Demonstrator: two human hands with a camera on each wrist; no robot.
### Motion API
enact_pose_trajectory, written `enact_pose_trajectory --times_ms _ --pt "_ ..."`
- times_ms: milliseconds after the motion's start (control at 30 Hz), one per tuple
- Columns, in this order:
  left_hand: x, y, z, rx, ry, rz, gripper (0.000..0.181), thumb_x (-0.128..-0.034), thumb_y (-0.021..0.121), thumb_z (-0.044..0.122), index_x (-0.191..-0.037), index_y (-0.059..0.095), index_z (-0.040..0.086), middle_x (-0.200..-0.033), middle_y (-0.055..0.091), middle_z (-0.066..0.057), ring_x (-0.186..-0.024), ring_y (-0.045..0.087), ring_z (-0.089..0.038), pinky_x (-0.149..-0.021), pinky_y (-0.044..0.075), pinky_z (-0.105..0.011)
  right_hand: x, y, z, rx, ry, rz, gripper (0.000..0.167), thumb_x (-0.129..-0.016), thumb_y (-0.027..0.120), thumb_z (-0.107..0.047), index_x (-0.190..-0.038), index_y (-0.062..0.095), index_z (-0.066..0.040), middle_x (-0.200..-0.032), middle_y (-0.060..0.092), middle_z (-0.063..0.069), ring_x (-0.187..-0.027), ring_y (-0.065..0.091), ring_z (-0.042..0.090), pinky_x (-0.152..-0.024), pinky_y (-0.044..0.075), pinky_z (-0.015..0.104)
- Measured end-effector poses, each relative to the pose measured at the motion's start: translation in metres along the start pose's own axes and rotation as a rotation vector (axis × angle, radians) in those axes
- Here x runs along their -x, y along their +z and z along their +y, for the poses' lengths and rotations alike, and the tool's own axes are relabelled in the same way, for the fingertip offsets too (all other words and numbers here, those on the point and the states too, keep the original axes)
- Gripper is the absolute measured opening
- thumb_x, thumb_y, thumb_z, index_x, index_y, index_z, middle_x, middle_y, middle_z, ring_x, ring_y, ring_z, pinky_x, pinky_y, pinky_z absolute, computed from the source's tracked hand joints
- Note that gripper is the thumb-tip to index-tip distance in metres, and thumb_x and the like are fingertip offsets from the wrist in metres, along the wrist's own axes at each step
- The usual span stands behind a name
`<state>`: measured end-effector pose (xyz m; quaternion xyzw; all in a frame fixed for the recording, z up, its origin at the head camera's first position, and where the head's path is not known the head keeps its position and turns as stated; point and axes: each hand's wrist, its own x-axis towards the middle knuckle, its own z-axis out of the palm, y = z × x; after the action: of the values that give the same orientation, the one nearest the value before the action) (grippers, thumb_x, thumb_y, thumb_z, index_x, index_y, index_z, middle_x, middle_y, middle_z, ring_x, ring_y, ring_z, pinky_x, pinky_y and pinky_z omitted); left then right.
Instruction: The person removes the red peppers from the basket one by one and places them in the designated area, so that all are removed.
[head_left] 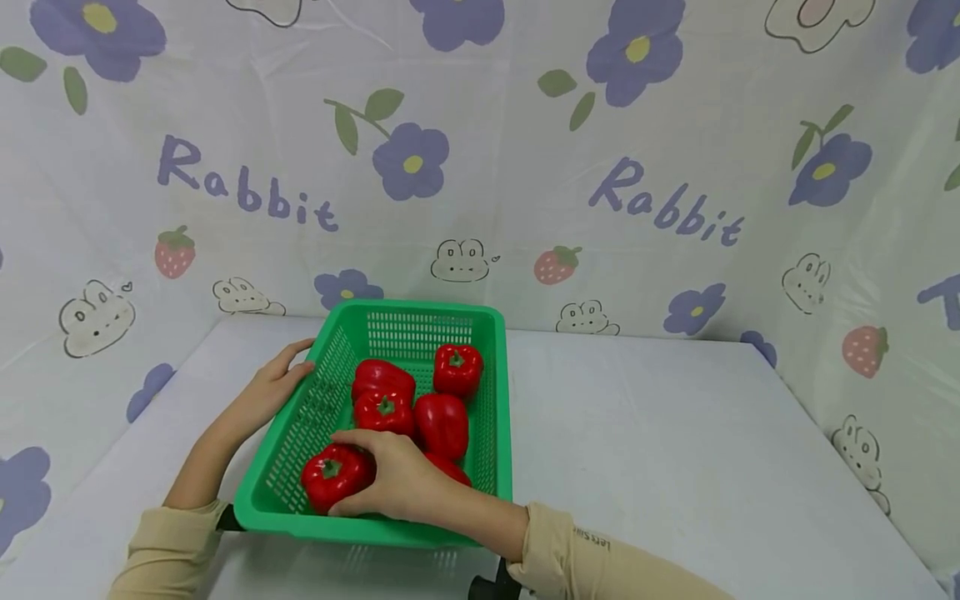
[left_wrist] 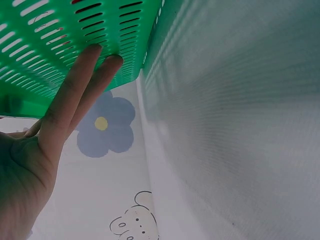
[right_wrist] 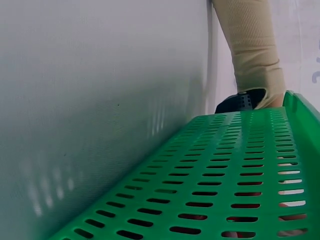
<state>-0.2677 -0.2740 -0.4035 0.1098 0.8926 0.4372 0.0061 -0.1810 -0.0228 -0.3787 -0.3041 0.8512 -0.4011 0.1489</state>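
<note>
A white table [head_left: 637, 433] meets a patterned curtain [head_left: 495, 100] at twelve o'clock. One green basket [head_left: 420, 307] holds six visible red peppers [head_left: 441, 425]. The right hand [head_left: 401, 477] grips one at the basket's seven o'clock; the left hand [head_left: 266, 396], fingers straight, touches its outside at ten.

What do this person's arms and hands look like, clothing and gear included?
Both arms wear beige sleeves: the left sleeve and the right sleeve, which carries small dark lettering, only partly legible. The left hand and right hand are ungloved. A black device shows at each wrist, left and right.
</note>
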Motion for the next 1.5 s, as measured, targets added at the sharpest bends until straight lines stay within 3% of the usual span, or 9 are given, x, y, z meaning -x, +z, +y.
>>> enact_pose_trajectory --times_ms 333,633,1000,1500 --pt "-0.0012 -0.0004 -0.0010 -0.014 -0.009 0.007 0.058 -0.1067 0.034 0.035 -0.155 0.021 0.007 -0.132 0.054 -0.031 -0.099 0.068 -0.027 -0.083 0.054 -0.039 -0.0014 0.0010 0.0025 -0.040 0.010 0.007 0.063 -0.080 0.082 -0.028 -0.137 0.057 -0.020 -0.129 0.063 -0.002 -0.108 0.056 0.005 -0.081 0.053 0.021" --pt "0.0000 -0.0010 0.0002 -0.019 -0.008 0.009 0.058 -0.1066 0.034 0.036 -0.155 0.021 0.007 -0.132 0.054 -0.031 -0.100 0.068 -0.028 -0.084 0.054 -0.040 -0.0005 0.0015 0.0004 -0.039 0.035 0.008 0.067 -0.079 0.082 -0.027 -0.139 0.055 -0.017 -0.132 0.062 0.001 -0.111 0.057 0.010 -0.083 0.054 0.025" --pt "-0.0001 -0.0005 0.0003 -0.029 -0.012 0.009 0.058 -0.1070 0.033 0.035 -0.156 0.020 0.006 -0.138 0.050 -0.030 -0.110 0.064 -0.034 -0.093 0.050 -0.047 0.0000 0.0008 0.0000 -0.034 0.027 0.023 0.065 -0.079 0.082 -0.027 -0.137 0.057 -0.017 -0.129 0.064 0.001 -0.109 0.057 0.009 -0.081 0.054 0.024" --pt "0.0007 0.0010 -0.0006 -0.006 -0.007 0.004 0.057 -0.1071 0.034 0.033 -0.155 0.020 0.006 -0.133 0.053 -0.031 -0.102 0.068 -0.030 -0.086 0.056 -0.044 0.0035 -0.0073 -0.0035 -0.110 0.003 0.086 0.064 -0.079 0.082 -0.027 -0.137 0.057 -0.020 -0.128 0.064 -0.002 -0.111 0.058 0.009 -0.079 0.056 0.024"
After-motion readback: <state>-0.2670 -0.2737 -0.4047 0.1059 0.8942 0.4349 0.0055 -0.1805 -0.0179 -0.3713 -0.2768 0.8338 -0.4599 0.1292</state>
